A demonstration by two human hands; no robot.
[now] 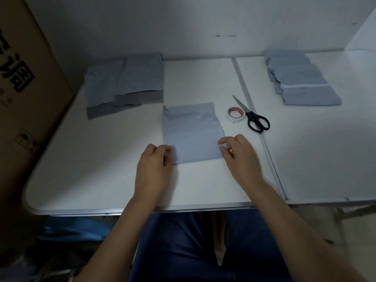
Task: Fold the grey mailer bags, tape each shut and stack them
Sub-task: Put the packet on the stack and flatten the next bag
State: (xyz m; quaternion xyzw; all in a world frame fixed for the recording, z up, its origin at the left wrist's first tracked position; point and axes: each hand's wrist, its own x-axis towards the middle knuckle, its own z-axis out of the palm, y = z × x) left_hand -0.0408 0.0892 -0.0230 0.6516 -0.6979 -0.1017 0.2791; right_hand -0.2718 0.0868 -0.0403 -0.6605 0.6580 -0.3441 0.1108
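**Mid-run: one bag in hand, fold underway, no tape on it yet**

While both hands work the near corners of the mailer bag (192,132) at frame centre, the rest of the table (101,159) shows where the job stands.

- Left hand (154,165): fingers curled, pinching the bag's lower-left corner.
- Right hand (240,154): thumb and fingers pinching the lower-right edge.
- The bag lies flat on the table, far edge crumpled. Looks partly folded already, but I can't tell how many folds are in. No tape visible on it.
- Done pile (301,80), upper right of frame: several folded bags overlapping in a fanned stack. A pale strip shows across one of them, likely tape or the adhesive flap. Count unclear.
- Unfolded bags (126,82), upper left: at least two flat ones overlapping, darker flaps toward the camera. Still to do.
- Tape roll (236,115) and scissors (252,116) sit touching each other, just right of the current bag, neither in hand.

Judgement: somewhere past halfway. Left for this bag: finish the fold, cut tape, seal, move it to the upper-right stack. Then repeat for the upper-left bags.
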